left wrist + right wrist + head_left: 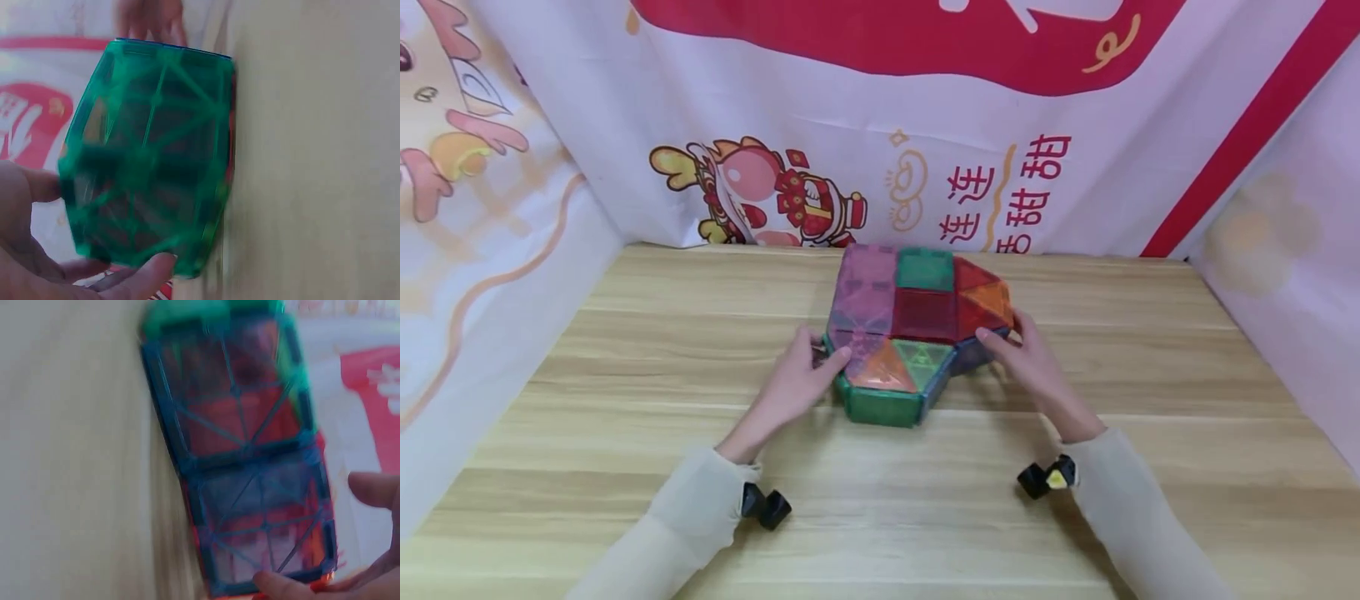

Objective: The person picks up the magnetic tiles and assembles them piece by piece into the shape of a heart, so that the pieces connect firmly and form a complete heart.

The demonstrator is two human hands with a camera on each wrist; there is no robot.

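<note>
A flat block of see-through magnetic tiles (925, 315) is held between both hands near the back of the table. Its top has purple, green, red and orange squares and triangles. My left hand (793, 379) grips the left front corner, thumb on the top edge and the other fingers round the side. On the opposite side, my right hand (1037, 367) holds the right corner by the red and orange triangles. Green side tiles (150, 150) fill the left wrist view. Blue side tiles (262, 519) show in the right wrist view. Some fingers are hidden behind the block.
The block is over a light wooden table (880, 500). Behind it hangs a white cloth (865, 108) with red lettering and cartoon prints, and printed cloth also covers both sides. A small black device (766, 506) sits at each wrist.
</note>
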